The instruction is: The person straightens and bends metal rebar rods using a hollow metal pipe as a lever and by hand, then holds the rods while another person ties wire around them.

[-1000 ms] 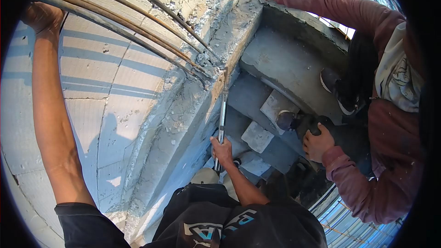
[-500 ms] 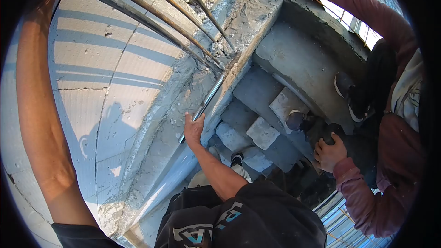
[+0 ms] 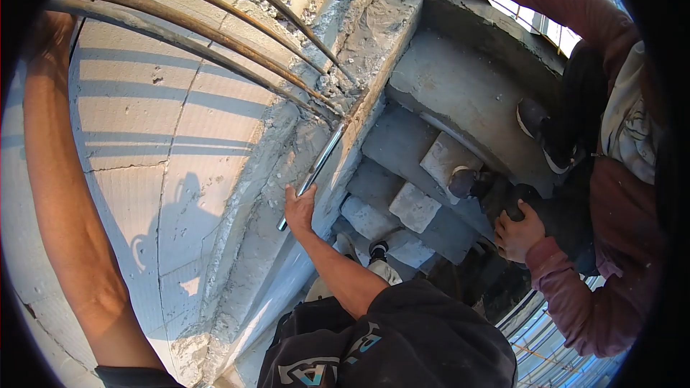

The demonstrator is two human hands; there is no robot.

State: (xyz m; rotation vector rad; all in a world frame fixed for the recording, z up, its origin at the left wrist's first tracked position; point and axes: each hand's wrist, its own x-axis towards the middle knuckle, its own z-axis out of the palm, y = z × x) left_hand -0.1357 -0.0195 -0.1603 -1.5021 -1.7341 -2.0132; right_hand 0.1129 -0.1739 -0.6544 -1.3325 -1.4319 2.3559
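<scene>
My right hand (image 3: 299, 208) is closed round a shiny metal bar (image 3: 325, 154) near its lower end. The bar has a dark slot along its length and lies slanted along the rough concrete ledge (image 3: 345, 111), its upper end close to the feet of the rebar. My left arm stretches up the left side, and my left hand (image 3: 54, 32) is against the rebar rods (image 3: 180, 21) at the dark edge of the view. Its fingers are hidden and blurred, so I cannot see their grip.
A block wall (image 3: 129, 100) with rod shadows stands at left. Below the ledge, concrete steps (image 3: 402, 136) carry loose blocks (image 3: 415, 207). At right another person in a maroon sleeve (image 3: 568, 294) crouches, one hand (image 3: 519, 233) by the knee. Wire mesh (image 3: 535, 352) lies beyond.
The view has shifted slightly, and the rods now sit lower at the left. My left hand appears lower along with them. My right hand keeps its hold on the metal bar.
</scene>
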